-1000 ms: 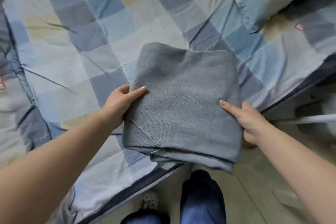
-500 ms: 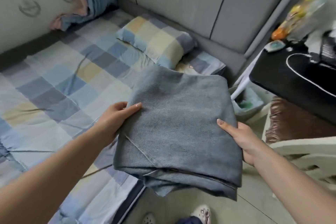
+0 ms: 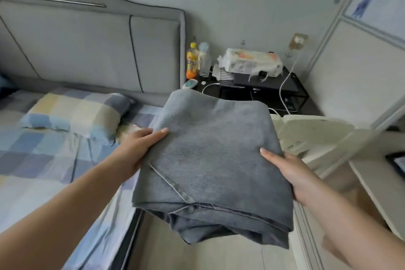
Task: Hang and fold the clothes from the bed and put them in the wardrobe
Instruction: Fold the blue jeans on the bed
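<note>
A folded grey garment [image 3: 214,160] is held flat in the air in front of me, beside the bed and above the floor. My left hand [image 3: 138,147] grips its left edge with the thumb on top. My right hand [image 3: 291,173] grips its right edge the same way. The bed [image 3: 39,160] with a blue, grey and yellow checked sheet lies to the left. A pale panelled door [image 3: 359,76], perhaps the wardrobe, stands at the far right.
A checked pillow [image 3: 74,114] lies by the grey padded headboard [image 3: 87,48]. A black bedside table [image 3: 258,87] holds bottles, a tissue pack and white cables. A white chair [image 3: 317,136] and a white surface [image 3: 377,186] stand on the right.
The garment has been lifted off the bed and carried with both hands. My view has swung up and right, from the sheet to the headboard, bedside table and door.
</note>
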`<state>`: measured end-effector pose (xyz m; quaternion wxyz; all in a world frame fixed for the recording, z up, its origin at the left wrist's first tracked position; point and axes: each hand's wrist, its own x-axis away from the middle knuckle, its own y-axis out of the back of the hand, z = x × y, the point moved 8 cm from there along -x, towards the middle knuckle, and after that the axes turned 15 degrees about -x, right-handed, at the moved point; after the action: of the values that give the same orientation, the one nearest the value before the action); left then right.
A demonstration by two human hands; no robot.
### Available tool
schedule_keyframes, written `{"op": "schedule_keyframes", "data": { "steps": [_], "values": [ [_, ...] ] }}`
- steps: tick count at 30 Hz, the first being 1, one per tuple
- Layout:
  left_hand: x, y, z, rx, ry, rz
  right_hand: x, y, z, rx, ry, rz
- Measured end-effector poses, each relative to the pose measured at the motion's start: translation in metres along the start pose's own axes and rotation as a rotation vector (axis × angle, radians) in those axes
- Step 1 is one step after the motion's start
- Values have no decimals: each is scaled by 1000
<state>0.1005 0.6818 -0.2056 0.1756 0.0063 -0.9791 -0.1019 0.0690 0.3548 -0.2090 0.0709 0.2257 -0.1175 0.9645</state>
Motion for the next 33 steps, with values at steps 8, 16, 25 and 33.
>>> {"op": "schedule_keyframes", "data": {
  "steps": [8,16,25,33],
  "values": [
    [-12,-191,-78,-27,-81,290,42,177,66,-101,109,-219],
    [-37,-347,-123,-97,-113,501,61,303,83,-209,140,-396],
    [-106,-520,-169,-258,-160,767,30,414,79,-408,200,-666],
    [-140,-674,-185,-399,-137,1022,24,494,61,-579,222,-947]
  ]
}}
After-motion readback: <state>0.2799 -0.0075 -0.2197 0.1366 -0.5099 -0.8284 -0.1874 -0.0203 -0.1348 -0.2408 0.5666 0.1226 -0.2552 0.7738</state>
